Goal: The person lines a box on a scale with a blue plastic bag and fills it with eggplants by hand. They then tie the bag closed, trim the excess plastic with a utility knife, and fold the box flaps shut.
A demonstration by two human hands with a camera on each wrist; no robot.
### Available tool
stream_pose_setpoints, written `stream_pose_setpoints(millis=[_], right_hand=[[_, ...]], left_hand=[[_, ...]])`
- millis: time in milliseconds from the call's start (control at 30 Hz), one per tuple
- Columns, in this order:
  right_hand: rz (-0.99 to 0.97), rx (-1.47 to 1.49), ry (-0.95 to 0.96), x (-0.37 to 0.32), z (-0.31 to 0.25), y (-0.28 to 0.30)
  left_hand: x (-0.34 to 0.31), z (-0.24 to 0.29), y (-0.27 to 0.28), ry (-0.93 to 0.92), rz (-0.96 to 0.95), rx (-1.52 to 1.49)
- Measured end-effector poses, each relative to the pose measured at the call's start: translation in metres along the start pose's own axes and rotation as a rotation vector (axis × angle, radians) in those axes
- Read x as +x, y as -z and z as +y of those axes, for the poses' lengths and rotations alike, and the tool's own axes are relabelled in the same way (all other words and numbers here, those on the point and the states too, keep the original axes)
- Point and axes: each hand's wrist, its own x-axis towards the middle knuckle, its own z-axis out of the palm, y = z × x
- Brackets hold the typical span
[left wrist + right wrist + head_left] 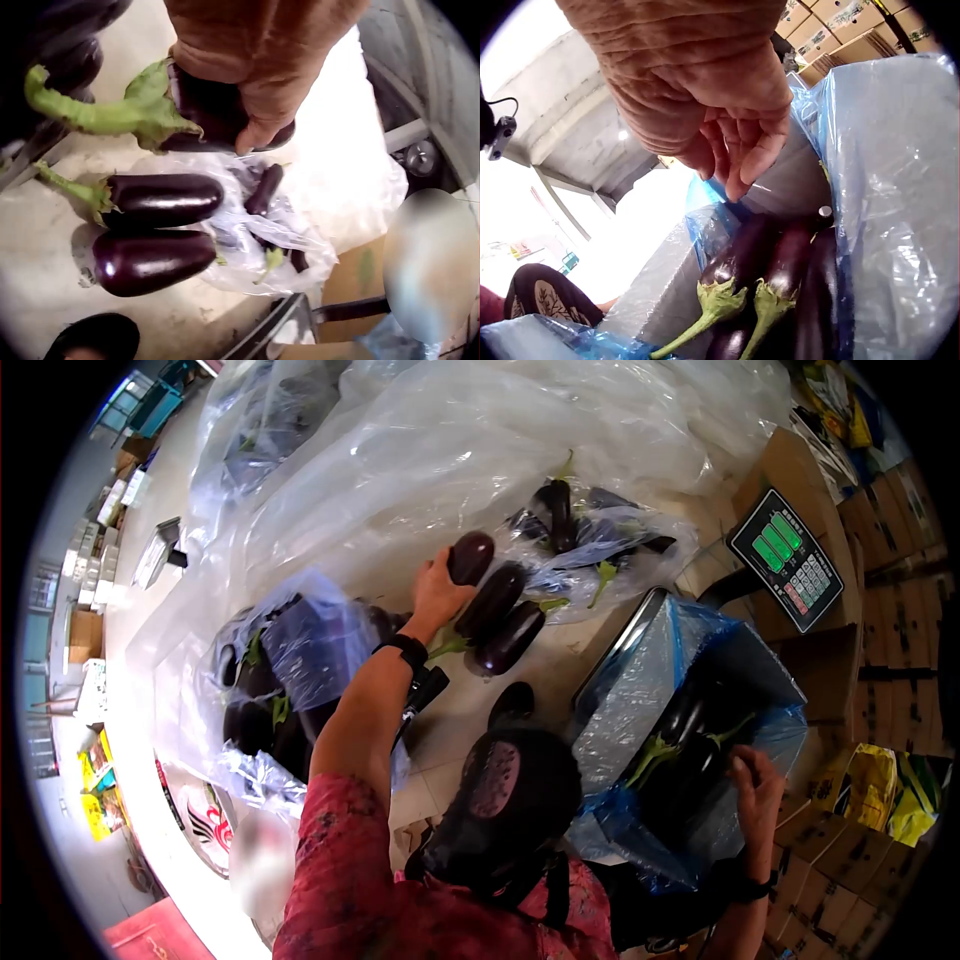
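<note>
My left hand (437,596) grips a dark purple eggplant (472,558) above the floor; in the left wrist view its green stem (82,112) points left, and the thumb lies along its side. Two more eggplants lie side by side just below, an upper one (165,200) and a lower one (154,261). Over at the right, my right hand (757,790) hangs above a box lined with a blue plastic bag (640,690). Its fingers curl loosely with nothing between them. Several eggplants (780,262) lie inside that liner, under the fingertips.
A digital scale display (786,558) stands behind the lined box. Clear plastic bags with eggplants lie at the left (315,645) and beyond the left hand (630,540). A large plastic sheet (480,440) covers the far side. Stacked cartons (905,600) line the right.
</note>
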Motion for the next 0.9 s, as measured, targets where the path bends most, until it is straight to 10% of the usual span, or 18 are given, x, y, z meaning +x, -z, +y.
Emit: stream_pose_setpoints(millis=[333, 567, 767, 900], right_hand=[[-0.027, -0.023, -0.136, 0.015, -0.008, -0.013], [-0.077, 0.007, -0.033, 0.025, -0.013, -0.03], [-0.116, 0.068, -0.012, 0.022, -0.021, -0.044], [-0.151, 0.06, 0.03, 0.022, -0.033, -0.049]], left_hand=[[0.021, -0.101, -0.099, -0.005, -0.001, -0.092], [-0.02, -0.04, -0.085, 0.135, 0.126, -0.265], [-0.129, 0.093, 0.068, -0.115, -0.282, -0.815], [-0.186, 0.061, 0.183, -0.232, -0.069, -0.436]])
